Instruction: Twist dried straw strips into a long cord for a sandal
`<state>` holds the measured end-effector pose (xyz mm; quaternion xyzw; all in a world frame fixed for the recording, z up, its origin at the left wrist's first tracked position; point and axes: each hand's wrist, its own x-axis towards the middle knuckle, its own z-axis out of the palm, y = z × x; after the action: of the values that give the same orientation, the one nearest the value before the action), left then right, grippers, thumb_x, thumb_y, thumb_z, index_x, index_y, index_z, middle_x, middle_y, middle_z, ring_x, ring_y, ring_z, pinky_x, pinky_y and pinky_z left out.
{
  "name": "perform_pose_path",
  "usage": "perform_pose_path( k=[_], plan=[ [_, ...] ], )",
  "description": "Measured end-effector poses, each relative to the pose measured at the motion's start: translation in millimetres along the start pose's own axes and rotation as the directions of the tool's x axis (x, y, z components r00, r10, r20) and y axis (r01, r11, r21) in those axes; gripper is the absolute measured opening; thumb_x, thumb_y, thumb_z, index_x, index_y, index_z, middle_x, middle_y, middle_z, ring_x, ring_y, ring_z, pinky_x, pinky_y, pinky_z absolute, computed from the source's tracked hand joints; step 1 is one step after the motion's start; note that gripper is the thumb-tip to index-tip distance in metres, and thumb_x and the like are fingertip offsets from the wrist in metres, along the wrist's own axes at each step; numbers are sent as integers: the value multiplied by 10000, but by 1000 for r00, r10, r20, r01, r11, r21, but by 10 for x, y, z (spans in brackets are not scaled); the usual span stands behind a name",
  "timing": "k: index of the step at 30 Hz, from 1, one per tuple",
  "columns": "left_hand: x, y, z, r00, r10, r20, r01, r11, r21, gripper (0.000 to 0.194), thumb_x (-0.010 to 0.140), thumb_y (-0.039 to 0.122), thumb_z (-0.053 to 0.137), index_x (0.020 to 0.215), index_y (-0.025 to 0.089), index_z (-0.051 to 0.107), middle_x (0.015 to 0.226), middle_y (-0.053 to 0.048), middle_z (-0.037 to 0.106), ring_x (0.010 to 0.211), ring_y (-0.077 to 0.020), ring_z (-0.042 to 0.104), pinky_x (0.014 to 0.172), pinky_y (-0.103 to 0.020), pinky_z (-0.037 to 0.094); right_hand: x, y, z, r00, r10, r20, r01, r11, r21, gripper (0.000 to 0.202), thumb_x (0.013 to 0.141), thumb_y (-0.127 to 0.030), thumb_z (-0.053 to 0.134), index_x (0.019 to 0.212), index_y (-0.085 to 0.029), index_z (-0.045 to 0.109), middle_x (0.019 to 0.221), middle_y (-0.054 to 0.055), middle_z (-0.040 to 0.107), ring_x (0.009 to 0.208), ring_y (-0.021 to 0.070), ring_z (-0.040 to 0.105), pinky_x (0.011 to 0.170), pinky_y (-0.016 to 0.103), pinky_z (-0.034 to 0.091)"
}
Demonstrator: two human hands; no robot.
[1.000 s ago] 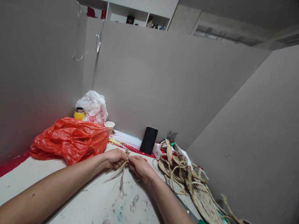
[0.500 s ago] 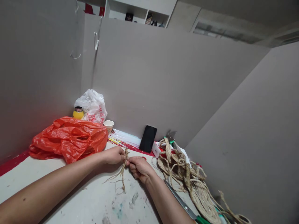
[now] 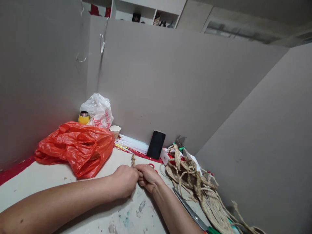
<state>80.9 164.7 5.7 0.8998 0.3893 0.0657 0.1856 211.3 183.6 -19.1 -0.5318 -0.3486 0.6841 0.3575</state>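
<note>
Where tall grey partition panels (image 3: 182, 81) stand on the left, far and right sides, your off-white, paint-stained tabletop (image 3: 136, 221) spreads out between them. On its right side lies a tangled heap of tan braided straw cord (image 3: 212, 204), coiled flat at its near end. To the left you have a crumpled, translucent orange-red plastic bag (image 3: 75, 146), and behind it, against the far panel, a white plastic bag (image 3: 97, 109) with red print. Steel scissors (image 3: 192, 211) with a green handle lie at the near right, between your right forearm and the cord.

Your left hand (image 3: 125, 182) is curled into a fist on a thin, frayed strand of tan fibre (image 3: 133, 160), its fingertips turned out of sight. Touching it, your right hand (image 3: 148, 177) pinches the same strand between thumb and forefinger. The strand is near the middle of the table, its knotty top poking up above both hands. Beyond them, a black smartphone (image 3: 156, 145) leans against the far panel, and a small pale paper cup (image 3: 115, 131) stands beside the orange-red bag.
</note>
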Motion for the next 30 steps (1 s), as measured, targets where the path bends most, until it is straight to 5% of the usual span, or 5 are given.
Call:
perform_pose_path(
  k=[5, 10, 12, 17, 30],
  plan=[
    [-295, 73, -530, 950, 223, 217, -234, 972, 27, 200, 785, 290, 468, 661, 215, 606, 608, -47, 580, 497, -159, 458, 487, -273, 307, 14, -6, -46, 997, 33, 69, -33, 999, 3, 142, 729, -184, 487, 592, -149, 486, 367, -122, 236, 315, 17, 85, 332, 150, 35],
    [-424, -602, -1184, 960, -104, -261, 142, 981, 129, 225, 836, 284, 378, 795, 188, 576, 704, -33, 570, 582, -137, 444, 545, -240, 290, 30, -5, -56, 994, 42, 97, -40, 999, -20, 154, 768, -192, 473, 622, -145, 495, 397, -119, 233, 321, 17, 87, 332, 139, 31],
    [-522, -983, -1310, 946, -169, -278, 233, 949, 214, 238, 845, 295, 370, 757, 176, 557, 734, -40, 568, 590, -132, 417, 559, -242, 280, 39, 1, -60, 994, 43, 101, -41, 999, -29, 159, 774, -187, 461, 625, -145, 495, 404, -117, 228, 323, 19, 90, 331, 137, 28],
    [-972, -1482, -1360, 938, -266, -223, 321, 909, 264, 268, 825, 290, 400, 615, 174, 519, 598, -13, 508, 513, -114, 346, 531, -254, 244, 61, 19, -76, 994, 32, 104, -28, 999, -38, 165, 784, -184, 450, 642, -135, 516, 413, -110, 247, 325, 16, 101, 336, 134, 28],
    [-1390, -1398, -1220, 903, -360, -233, 422, 842, 335, 132, 743, 241, 511, 719, 201, 635, 749, -42, 629, 643, -153, 521, 584, -238, 319, 43, 23, -59, 991, 6, 133, 0, 999, -42, 184, 798, -221, 473, 642, -135, 520, 422, -108, 252, 324, 12, 116, 336, 134, 44]
  ],
)
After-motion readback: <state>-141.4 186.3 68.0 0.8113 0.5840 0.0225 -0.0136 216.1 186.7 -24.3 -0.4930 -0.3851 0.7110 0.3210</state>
